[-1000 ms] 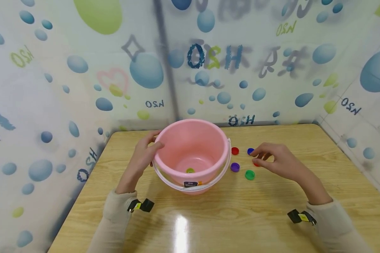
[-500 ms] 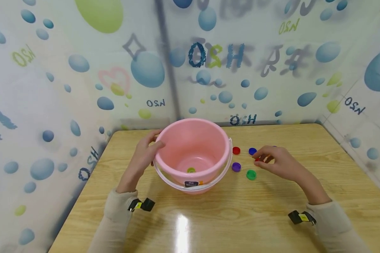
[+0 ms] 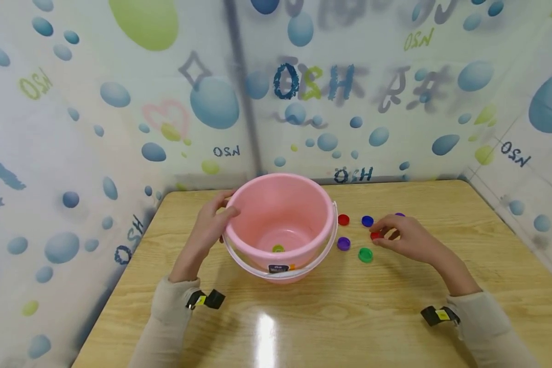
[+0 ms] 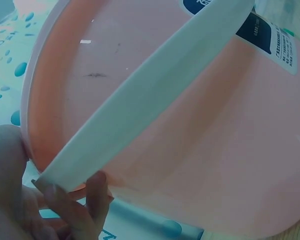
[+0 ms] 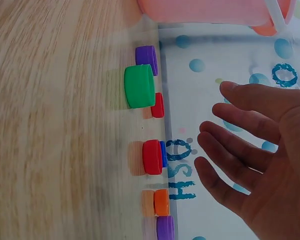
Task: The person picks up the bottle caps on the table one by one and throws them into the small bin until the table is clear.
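A pink bucket [image 3: 280, 204] with a white handle [image 3: 285, 274] stands on the wooden table, its mouth tipped towards me. My left hand [image 3: 211, 217] grips its rim at the left, thumb inside and fingers outside; the left wrist view shows fingers [image 4: 97, 197] by the handle's end. A yellow-green bottle cap [image 3: 278, 248] lies inside the bucket. My right hand [image 3: 402, 235] hovers over a red bottle cap [image 3: 375, 235]. In the right wrist view, its fingers [image 5: 235, 145] are spread and apart from the red cap [image 5: 152, 157], which rests on the table.
Around the right hand lie a blue cap [image 3: 367, 221], a green cap [image 3: 365, 255], a purple cap [image 3: 343, 244] and another red cap [image 3: 343, 220]. Behind the hand is a second purple cap [image 3: 399, 214]; an orange cap [image 5: 161, 202] shows in the right wrist view. A patterned curtain [image 3: 303, 128] borders the table.
My right hand has shifted slightly right and down at the red cap, uncovering more of the blue cap and the purple one behind. The left hand and bucket stay put.
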Tool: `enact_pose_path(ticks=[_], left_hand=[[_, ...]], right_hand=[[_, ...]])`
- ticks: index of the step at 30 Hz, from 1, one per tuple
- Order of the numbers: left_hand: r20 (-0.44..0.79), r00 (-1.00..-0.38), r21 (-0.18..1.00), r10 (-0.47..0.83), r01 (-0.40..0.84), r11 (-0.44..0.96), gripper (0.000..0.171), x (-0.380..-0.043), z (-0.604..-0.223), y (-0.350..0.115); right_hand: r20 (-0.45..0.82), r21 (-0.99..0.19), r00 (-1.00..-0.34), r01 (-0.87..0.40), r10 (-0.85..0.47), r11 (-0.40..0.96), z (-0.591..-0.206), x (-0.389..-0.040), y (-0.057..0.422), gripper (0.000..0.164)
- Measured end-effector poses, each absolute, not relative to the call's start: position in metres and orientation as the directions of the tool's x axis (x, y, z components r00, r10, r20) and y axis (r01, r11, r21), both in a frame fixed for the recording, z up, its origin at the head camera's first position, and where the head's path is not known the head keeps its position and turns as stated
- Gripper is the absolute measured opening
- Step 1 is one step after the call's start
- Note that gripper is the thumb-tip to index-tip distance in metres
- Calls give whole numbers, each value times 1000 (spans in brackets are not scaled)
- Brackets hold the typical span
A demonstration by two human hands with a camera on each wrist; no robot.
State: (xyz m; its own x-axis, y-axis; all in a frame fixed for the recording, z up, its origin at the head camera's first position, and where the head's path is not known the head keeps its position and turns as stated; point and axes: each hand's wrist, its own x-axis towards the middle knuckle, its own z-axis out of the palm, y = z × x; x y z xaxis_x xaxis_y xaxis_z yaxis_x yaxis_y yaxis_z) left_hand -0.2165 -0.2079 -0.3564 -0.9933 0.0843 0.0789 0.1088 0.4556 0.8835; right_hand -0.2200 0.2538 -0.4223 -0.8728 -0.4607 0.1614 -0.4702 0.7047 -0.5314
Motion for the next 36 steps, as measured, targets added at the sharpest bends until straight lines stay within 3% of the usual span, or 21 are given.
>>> enact_pose_path(ticks=[14,36], left_hand=[[61,-993,893,99,99,440,47,-217,-360,-204],[92,-991,893,98,126,432,48,-215,-358,-208]], right_hand=[[81,-566,-890,-412,-449,714,-430,-217,256,29],[119,-623,-852,-464,-510,630,-430,-217,244,29]])
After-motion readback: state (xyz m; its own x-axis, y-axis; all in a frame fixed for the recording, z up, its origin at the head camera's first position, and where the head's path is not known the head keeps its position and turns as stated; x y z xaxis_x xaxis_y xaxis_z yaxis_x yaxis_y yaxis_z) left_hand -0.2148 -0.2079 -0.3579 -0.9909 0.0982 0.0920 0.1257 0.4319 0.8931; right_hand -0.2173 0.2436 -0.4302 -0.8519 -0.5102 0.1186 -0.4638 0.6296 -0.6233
